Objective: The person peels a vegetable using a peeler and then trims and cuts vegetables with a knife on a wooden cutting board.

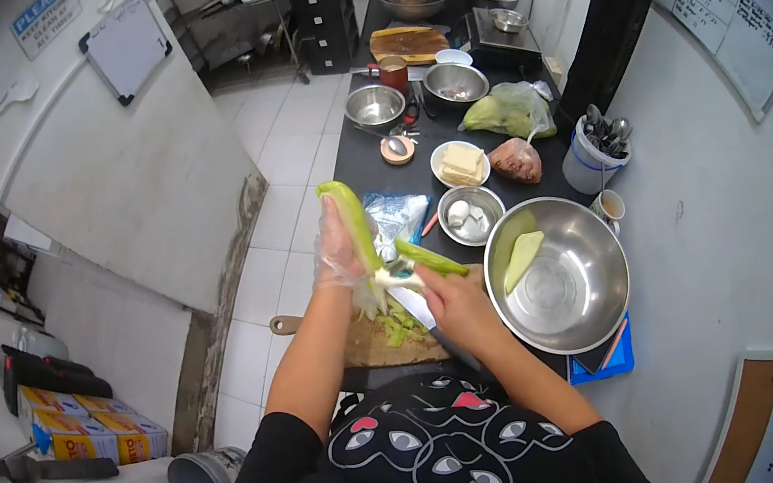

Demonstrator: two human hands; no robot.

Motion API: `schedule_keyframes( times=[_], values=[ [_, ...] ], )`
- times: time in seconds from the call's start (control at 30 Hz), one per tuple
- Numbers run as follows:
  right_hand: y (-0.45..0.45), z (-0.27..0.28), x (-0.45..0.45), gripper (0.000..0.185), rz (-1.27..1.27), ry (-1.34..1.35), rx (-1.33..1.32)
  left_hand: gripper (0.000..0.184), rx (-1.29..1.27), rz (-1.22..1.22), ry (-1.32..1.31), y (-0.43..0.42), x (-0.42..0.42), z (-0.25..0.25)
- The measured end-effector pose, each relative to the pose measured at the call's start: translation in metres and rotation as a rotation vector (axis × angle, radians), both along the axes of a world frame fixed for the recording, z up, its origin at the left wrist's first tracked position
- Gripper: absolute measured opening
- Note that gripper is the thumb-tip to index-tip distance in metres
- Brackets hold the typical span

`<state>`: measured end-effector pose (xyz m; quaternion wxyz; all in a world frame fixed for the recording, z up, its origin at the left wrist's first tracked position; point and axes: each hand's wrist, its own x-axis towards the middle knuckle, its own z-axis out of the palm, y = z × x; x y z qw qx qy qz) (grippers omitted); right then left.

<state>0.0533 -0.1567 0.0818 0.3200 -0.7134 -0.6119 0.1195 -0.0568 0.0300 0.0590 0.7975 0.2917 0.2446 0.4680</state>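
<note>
My left hand point(336, 249), in a clear plastic glove, is closed around a long pale green gourd piece point(353, 221) and holds it upright over the wooden cutting board point(362, 347). Closed on a white peeler point(399, 277), my bare right hand point(459, 303) keeps the tool against the gourd's lower end. Green peelings point(401, 325) lie on the board below. Partly hidden under my hands is a knife blade point(413, 307). Another green gourd piece point(431, 258) rests just beyond my right hand. A peeled pale piece point(522, 261) sits inside the large steel bowl point(609, 258) on the right.
Behind the board are a bowl of white pieces point(471, 215), a dish of yellowish blocks point(461, 164), a blue-and-white packet point(397, 215) and a bagged green vegetable point(507, 112). A utensil bucket point(585, 167) and a mug point(608, 205) stand along the right wall.
</note>
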Motion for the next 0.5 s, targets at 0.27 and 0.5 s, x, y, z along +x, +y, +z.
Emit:
schedule_keyframes(
  times=[0.27,0.5],
  values=[
    [0.031,0.03,0.003,0.034,-0.056,0.1,0.102,0.044,-0.187,0.12,0.019,-0.016,0.025,0.008],
    [-0.022,-0.053,0.014,0.042,-0.095,-0.053,-0.271,0.048,-0.002,0.053,0.05,0.026,-0.025,-0.02]
  ],
)
